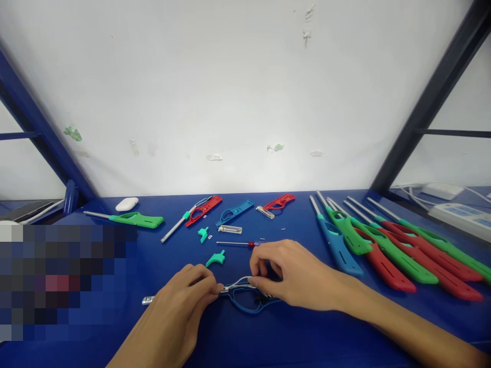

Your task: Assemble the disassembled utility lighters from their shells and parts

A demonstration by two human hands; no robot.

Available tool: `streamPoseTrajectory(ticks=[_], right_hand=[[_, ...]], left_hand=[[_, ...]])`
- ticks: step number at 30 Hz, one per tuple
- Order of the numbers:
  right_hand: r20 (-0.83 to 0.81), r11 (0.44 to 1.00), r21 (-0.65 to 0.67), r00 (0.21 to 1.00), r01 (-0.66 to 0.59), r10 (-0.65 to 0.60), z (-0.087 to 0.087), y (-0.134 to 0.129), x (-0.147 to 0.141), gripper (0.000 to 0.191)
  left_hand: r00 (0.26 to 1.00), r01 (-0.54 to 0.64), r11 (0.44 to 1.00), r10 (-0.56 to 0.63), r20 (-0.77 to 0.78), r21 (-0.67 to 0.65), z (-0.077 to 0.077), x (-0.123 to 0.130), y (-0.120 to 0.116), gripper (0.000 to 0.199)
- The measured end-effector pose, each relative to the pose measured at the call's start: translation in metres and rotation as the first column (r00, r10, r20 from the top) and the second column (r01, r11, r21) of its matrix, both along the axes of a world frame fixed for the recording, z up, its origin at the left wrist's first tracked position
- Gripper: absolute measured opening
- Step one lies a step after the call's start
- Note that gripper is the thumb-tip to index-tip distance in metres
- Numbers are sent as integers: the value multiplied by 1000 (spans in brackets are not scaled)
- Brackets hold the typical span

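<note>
An opened blue lighter shell (249, 309) lies in front of me, its far end hidden under my right hand (295, 276). A metal lighter tube (148, 300) runs from it to the left, passing beneath my left hand (184, 301). The left fingers are closed on the tube near where it joins the shell. With thumb and forefinger together, my right hand pinches a thin white wire (241, 279) that curves above the shell's loop. Just beyond my hands are two green triggers (217, 258) and a small screwdriver (233, 244) with a red handle.
Opened shells in red (205, 210) and blue (238, 210) lie at the back, near a clear fuel tank (230, 230). Several assembled lighters (402, 250) fan out on the right. A green lighter (138, 220) and white case (127, 204) sit back left. Behind stands a white wall (230, 102).
</note>
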State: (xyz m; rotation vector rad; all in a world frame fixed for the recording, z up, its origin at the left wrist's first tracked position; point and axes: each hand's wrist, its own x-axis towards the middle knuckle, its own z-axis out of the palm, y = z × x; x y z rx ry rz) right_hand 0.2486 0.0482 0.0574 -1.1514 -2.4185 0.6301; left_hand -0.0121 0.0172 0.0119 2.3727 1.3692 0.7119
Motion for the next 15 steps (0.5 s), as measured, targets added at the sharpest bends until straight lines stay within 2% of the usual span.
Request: streamPoseTrajectory(ticks=[6, 12, 15], right_hand=[[-37, 996, -92, 999, 8, -11, 4, 5, 6, 29], [42, 984, -168, 997, -51, 59, 19, 4, 18, 32], [64, 985, -165, 996, -52, 63, 19, 3, 17, 37]], left_hand=[[1000, 5, 1000, -5, 3, 20, -2, 1, 0, 32], [1000, -6, 998, 7, -5, 56, -6, 1, 2, 33], [1000, 8, 997, -7, -22, 80, -8, 0, 3, 35]])
